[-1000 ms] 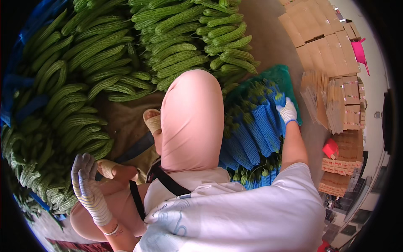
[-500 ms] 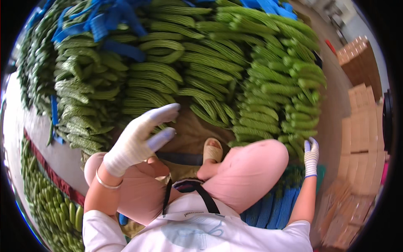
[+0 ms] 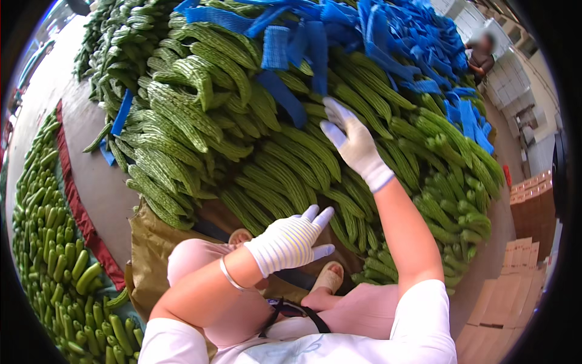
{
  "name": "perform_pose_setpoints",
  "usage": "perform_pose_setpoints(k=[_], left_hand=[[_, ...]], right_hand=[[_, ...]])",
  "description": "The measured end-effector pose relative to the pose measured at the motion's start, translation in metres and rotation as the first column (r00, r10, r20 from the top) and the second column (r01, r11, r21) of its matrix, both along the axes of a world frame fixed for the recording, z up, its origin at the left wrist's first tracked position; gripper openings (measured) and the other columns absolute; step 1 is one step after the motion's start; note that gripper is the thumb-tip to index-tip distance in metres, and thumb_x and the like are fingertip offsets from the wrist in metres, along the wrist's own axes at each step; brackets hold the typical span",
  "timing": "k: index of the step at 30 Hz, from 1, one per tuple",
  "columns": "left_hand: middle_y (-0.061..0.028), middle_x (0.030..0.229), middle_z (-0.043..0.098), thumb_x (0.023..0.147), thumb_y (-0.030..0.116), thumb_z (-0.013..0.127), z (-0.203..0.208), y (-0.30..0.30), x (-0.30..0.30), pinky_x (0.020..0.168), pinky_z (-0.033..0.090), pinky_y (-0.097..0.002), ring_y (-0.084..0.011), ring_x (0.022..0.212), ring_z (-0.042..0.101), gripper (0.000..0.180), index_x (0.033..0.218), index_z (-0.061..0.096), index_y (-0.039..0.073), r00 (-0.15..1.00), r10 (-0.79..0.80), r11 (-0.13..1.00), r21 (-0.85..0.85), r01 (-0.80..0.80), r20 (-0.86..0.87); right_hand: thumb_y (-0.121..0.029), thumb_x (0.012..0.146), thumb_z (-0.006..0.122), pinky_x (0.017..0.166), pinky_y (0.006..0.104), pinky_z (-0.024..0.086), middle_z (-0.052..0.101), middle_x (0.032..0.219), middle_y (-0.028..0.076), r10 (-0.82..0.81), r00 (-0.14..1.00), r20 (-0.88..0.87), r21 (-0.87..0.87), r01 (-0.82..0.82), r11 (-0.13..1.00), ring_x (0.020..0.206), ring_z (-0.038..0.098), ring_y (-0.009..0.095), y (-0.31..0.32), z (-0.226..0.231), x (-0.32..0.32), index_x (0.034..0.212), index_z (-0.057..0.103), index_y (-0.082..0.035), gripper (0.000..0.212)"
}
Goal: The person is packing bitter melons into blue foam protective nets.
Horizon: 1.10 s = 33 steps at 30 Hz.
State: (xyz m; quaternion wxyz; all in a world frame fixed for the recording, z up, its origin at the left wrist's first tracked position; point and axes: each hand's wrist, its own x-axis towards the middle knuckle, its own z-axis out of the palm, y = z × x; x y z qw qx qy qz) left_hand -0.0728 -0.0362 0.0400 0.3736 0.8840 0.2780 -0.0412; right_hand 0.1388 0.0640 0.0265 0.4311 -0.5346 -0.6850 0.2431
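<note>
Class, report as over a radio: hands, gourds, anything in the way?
Left hand open, looks empty. Right hand open over green gourds heaped in rows, contact unclear. Blue netting lies across part of the upper heap.

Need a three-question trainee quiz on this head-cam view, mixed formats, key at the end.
1. True or false: the left hand is clutching a cardboard box.

2. Fill in the colour: a long ____ strip runs alongside the small green vegetables.

3. Short answer: which hand is stretched farther out over the ridged green gourds?

Key
1. False; it is open, with nothing visible in its grasp.
2. Red.
3. The right hand.
</note>
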Motion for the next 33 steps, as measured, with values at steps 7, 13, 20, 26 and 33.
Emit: perform_pose_setpoints(k=[7,13,20,26,33], left_hand=[[-0.0201,0.112,0.058,0.090,0.040,0.054,0.001,0.037,-0.009,0.079,0.052,-0.0429,-0.0361,0.095,0.062,0.052,0.126,0.050,0.002,0.985,0.150,0.984,0.087,-0.157,0.082],[-0.0116,0.077,0.058,0.080,0.016,0.069,0.023,0.059,-0.023,0.066,0.049,-0.0402,-0.0321,0.073,0.059,0.015,0.084,0.058,0.006,0.592,0.445,0.723,0.120,-0.680,0.672],[-0.0111,0.089,0.057,0.072,0.011,0.076,-0.004,0.033,-0.006,0.067,0.050,-0.0363,-0.0278,0.075,0.058,0.038,0.103,0.055,0.005,0.485,0.383,0.791,-0.007,-0.612,0.786],[-0.0059,0.093,0.057,0.078,0.002,0.073,-0.005,-0.013,0.009,0.072,0.049,-0.0241,-0.0129,0.080,0.059,0.041,0.115,0.053,0.003,0.638,0.423,0.906,-0.285,-0.314,0.644],[-0.0109,0.102,0.052,0.079,0.025,0.075,0.002,-0.040,0.027,0.076,0.048,-0.0316,-0.0207,0.087,0.056,0.052,0.121,0.054,0.004,0.751,0.185,0.982,-0.095,-0.162,0.634]], right_hand=[[-0.036,0.088,0.067,0.111,0.0364,0.028,0.046,0.137,0.020,0.005,0.996,-0.088,-0.112,-0.015,0.994,0.131,0.040,0.031,0.149,-0.010,-0.069,0.134,0.049,-0.003,0.060],[-0.026,0.093,0.059,0.090,0.0298,0.041,0.057,0.112,0.011,0.155,0.977,-0.150,0.197,-0.124,0.973,0.103,0.053,0.018,0.043,0.046,-0.073,0.115,0.061,0.000,0.034],[-0.038,0.095,0.053,0.089,0.0330,0.040,0.057,0.107,0.009,0.102,0.956,-0.277,0.067,-0.087,0.994,0.099,0.052,0.020,-0.115,0.027,-0.053,0.116,0.062,-0.001,0.043],[-0.032,0.095,0.055,0.091,0.0323,0.039,0.059,0.104,0.008,-0.019,0.911,-0.412,0.013,0.027,1.000,0.099,0.052,0.018,-0.185,0.016,-0.030,0.109,0.065,-0.002,0.035],[-0.034,0.095,0.056,0.090,0.0291,0.039,0.060,0.104,0.005,-0.128,0.847,-0.516,-0.118,0.078,0.990,0.096,0.052,0.014,-0.230,0.007,-0.003,0.106,0.065,-0.002,0.035]])
